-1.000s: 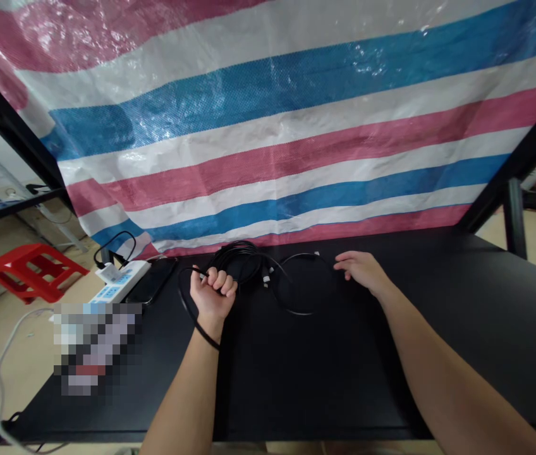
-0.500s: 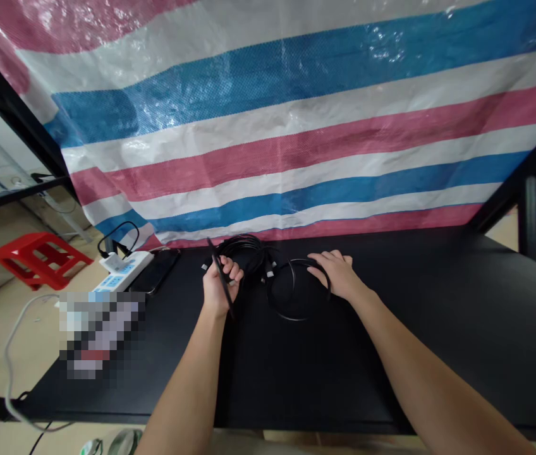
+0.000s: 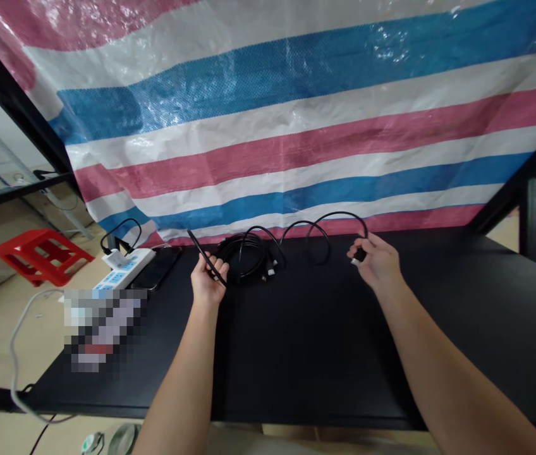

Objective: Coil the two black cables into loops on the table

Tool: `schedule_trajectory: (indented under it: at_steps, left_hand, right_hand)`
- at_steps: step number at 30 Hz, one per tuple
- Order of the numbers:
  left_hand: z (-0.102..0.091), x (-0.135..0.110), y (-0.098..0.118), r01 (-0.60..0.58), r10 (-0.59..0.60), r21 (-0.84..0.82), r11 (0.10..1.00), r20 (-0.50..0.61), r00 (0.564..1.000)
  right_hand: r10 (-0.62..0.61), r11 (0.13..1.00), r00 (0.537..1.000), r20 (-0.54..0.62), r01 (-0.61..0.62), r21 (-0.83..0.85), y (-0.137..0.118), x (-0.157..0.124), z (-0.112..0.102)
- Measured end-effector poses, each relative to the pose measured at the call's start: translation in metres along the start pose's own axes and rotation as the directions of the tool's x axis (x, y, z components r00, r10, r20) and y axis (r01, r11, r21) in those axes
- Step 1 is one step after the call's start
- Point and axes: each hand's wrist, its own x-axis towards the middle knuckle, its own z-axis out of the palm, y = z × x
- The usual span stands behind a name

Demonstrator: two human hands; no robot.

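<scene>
A black cable (image 3: 304, 222) stretches in loose, wavy loops between my two hands above the back of the table. My right hand (image 3: 378, 260) is closed on its plug end, with the pale metal connector (image 3: 355, 261) poking out by the fingertips. My left hand (image 3: 208, 278) is closed around a slim black length (image 3: 198, 243) that slants up past the fingers, apparently more of this cable seen edge-on. Just right of the left hand lies a coiled bundle of black cables (image 3: 255, 268), with light-coloured connectors (image 3: 270, 272) at its right side.
On the left of the black table (image 3: 306, 360) are a white power strip (image 3: 123, 268) with plugs in it and a dark phone (image 3: 158, 268). A blurred-out item lies nearer. A striped plastic sheet (image 3: 296, 145) hangs behind. A red stool (image 3: 43, 256) stands on the floor.
My right hand has lifted off the table and moved right with the plug end, drawing the cable's loop out into waves. My left hand has shifted slightly left and tilted.
</scene>
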Motion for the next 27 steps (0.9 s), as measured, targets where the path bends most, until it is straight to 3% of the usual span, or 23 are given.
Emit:
schedule_trajectory:
  at_steps: [4,10,16,20,23,27]
  left_hand:
    - [0.002,0.0,0.006,-0.016,0.013,-0.04,0.999,-0.076,0.997]
    - [-0.002,0.003,0.013,-0.054,0.042,-0.066,0.996,-0.177,0.983]
    - [-0.006,0.007,0.009,-0.043,0.061,0.103,0.994,-0.184,0.981]
    - [-0.002,0.005,0.002,-0.082,0.127,0.242,0.967,-0.176,0.976]
    - [-0.002,0.005,-0.004,-0.189,0.262,0.419,0.888,-0.124,0.957]
    - [-0.001,0.001,-0.008,-0.283,0.47,0.742,0.608,-0.048,0.882]
  right_hand:
    - [-0.017,0.987,0.998,0.06,0.007,0.16,-0.016,-0.001,-0.009]
    - [-0.062,0.986,0.998,-0.021,0.065,0.155,-0.022,-0.001,-0.008]
    - [-0.075,0.988,0.997,-0.027,0.07,-0.135,-0.014,-0.004,-0.003]
    - [-0.18,0.832,0.984,0.016,0.161,-0.532,-0.006,-0.016,0.012]
    - [-0.159,0.704,0.984,0.083,0.172,-0.689,-0.002,-0.023,0.022]
    - [-0.128,0.764,0.99,0.055,0.134,-0.631,-0.002,-0.024,0.028]
